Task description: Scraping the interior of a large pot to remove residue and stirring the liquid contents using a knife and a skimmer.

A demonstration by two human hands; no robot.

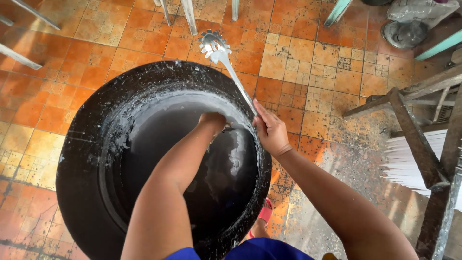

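A big black tub [82,159] with white residue on its rim stands on the tiled floor below me. My left hand [212,121] reaches down inside it, fingers curled against the far inner wall; what it grips is hidden. My right hand [269,129] rests at the tub's right rim and holds the handle of a metal pronged spoon [215,45], whose toothed head points away over the floor.
Orange tiled floor [308,58] surrounds the tub. A dark wooden frame [423,144] carrying white threads [406,161] stands at the right. Metal chair legs [187,14] are at the top, a plastic bag and dish [404,29] at top right. A foot in a red sandal [264,214] is beside the tub.
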